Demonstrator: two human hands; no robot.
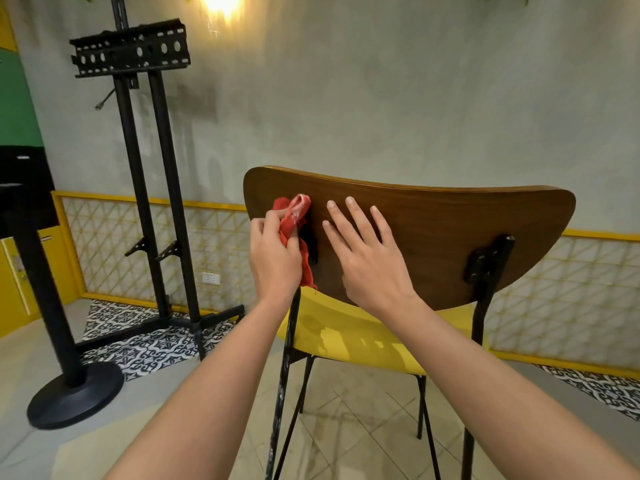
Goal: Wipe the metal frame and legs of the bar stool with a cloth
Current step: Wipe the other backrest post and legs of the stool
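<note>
Your left hand [273, 258] grips a soft, frayed red cloth [292, 220]. Under your right hand [367, 261] the backrest [450, 220] is smooth brown wood with a satin sheen. Below both hands, the yellow seat [346, 334] looks glossy, the black metal legs [285, 358] matt and scuffed.

Warm lamp [221, 3] glaring at top, soft even indoor light, faint wall shadows, wide-angle bending at edges
</note>
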